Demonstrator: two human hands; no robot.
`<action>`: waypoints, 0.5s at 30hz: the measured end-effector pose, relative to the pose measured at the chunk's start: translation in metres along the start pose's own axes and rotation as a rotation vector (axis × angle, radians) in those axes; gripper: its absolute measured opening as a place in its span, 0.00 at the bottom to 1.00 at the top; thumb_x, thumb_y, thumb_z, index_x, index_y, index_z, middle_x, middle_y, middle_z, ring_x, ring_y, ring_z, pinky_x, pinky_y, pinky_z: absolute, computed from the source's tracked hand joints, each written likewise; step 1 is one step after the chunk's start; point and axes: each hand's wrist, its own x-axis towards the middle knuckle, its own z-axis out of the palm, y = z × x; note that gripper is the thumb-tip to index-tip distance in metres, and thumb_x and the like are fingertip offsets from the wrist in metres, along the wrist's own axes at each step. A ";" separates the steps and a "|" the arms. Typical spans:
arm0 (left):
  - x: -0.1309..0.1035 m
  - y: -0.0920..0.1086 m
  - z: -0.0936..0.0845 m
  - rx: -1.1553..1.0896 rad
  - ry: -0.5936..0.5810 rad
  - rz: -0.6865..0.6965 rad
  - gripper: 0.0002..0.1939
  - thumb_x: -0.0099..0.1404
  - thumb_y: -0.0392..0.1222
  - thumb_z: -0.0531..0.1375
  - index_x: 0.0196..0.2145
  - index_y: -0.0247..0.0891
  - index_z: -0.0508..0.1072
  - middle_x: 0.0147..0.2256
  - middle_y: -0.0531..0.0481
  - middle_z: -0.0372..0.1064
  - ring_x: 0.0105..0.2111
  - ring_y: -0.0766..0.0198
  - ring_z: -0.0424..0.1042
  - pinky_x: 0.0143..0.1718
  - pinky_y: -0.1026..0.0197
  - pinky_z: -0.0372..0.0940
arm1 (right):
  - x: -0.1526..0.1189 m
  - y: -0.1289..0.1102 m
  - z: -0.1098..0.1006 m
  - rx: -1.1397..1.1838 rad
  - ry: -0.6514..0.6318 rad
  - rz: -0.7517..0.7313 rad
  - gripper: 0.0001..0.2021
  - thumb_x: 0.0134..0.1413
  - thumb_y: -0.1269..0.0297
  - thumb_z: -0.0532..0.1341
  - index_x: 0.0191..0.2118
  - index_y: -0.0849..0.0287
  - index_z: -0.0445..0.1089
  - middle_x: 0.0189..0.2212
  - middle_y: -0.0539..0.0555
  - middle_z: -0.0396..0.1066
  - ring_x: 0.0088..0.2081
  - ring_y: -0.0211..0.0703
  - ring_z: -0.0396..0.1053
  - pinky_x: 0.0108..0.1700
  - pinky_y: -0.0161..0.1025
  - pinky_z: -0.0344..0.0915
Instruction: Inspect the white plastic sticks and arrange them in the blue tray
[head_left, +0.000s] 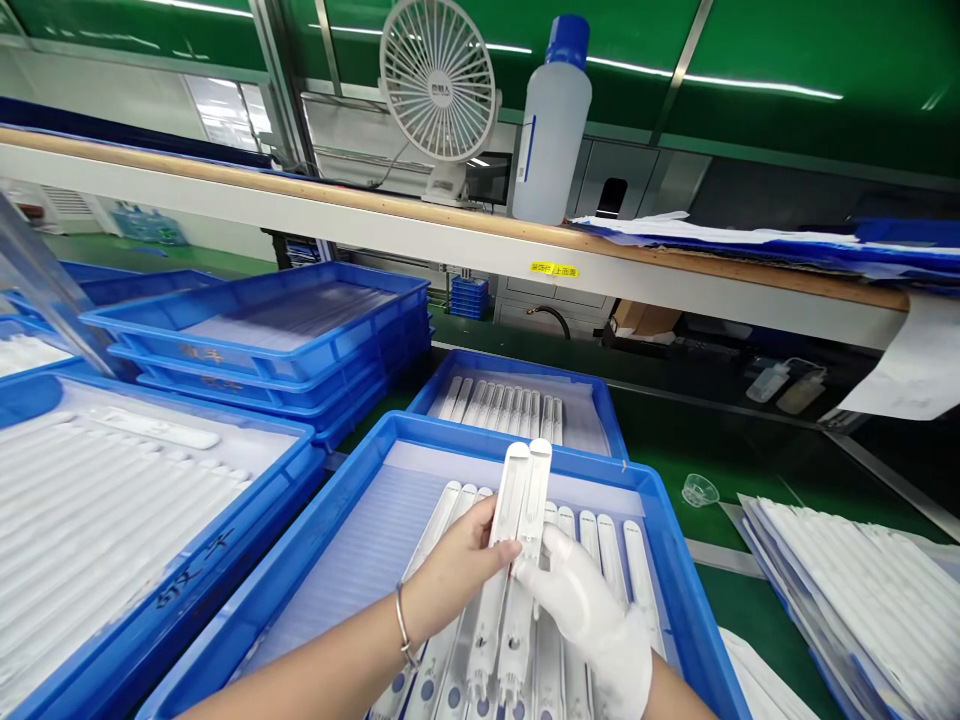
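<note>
Two long white plastic strips [516, 500] are held side by side, tilted upward, above a blue tray [660, 490]. My bare left hand [457, 560], with a bangle at the wrist, is closed on them from the left, its thumb across their front. From the right, my white-gloved right hand [581, 600] grips the same pair, fingertips at the right strip's edge. Beneath both hands, several similar white strips [637, 560] lie in a row in the tray on a pale liner. The hands hide parts of these.
Behind stands another blue tray [611, 410] with several strips. Stacked blue trays [300, 370] and a strip-filled tray [300, 440] are at left. A clear cup [700, 490] and piled white strips [870, 590] are at right. A shelf [450, 225] crosses above, bearing a fan [439, 90] and bottle [551, 130].
</note>
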 end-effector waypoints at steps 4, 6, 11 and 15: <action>0.000 -0.001 0.000 0.057 0.014 -0.008 0.22 0.56 0.43 0.63 0.48 0.36 0.68 0.41 0.46 0.69 0.42 0.55 0.68 0.45 0.56 0.62 | -0.001 -0.006 0.006 -0.040 0.018 0.017 0.18 0.58 0.59 0.61 0.53 0.56 0.69 0.51 0.58 0.70 0.53 0.54 0.67 0.57 0.52 0.62; -0.001 0.000 0.000 0.105 0.032 -0.013 0.21 0.57 0.41 0.62 0.49 0.37 0.68 0.42 0.46 0.69 0.43 0.55 0.67 0.45 0.56 0.63 | -0.001 -0.013 0.005 -0.052 -0.056 -0.007 0.20 0.55 0.59 0.63 0.54 0.55 0.68 0.50 0.57 0.70 0.52 0.54 0.67 0.55 0.51 0.64; -0.002 0.004 0.001 0.189 -0.042 -0.085 0.16 0.59 0.38 0.58 0.46 0.39 0.70 0.31 0.54 0.67 0.29 0.64 0.67 0.31 0.63 0.64 | -0.002 -0.039 -0.020 -0.082 -0.027 0.063 0.17 0.61 0.52 0.57 0.51 0.55 0.69 0.40 0.54 0.73 0.40 0.49 0.71 0.45 0.45 0.69; -0.005 0.008 0.003 0.133 -0.133 -0.273 0.15 0.58 0.39 0.59 0.45 0.39 0.69 0.31 0.54 0.67 0.23 0.69 0.65 0.22 0.68 0.61 | -0.014 -0.053 -0.049 -0.170 0.362 0.037 0.22 0.63 0.46 0.49 0.55 0.53 0.66 0.45 0.55 0.70 0.47 0.50 0.68 0.50 0.45 0.65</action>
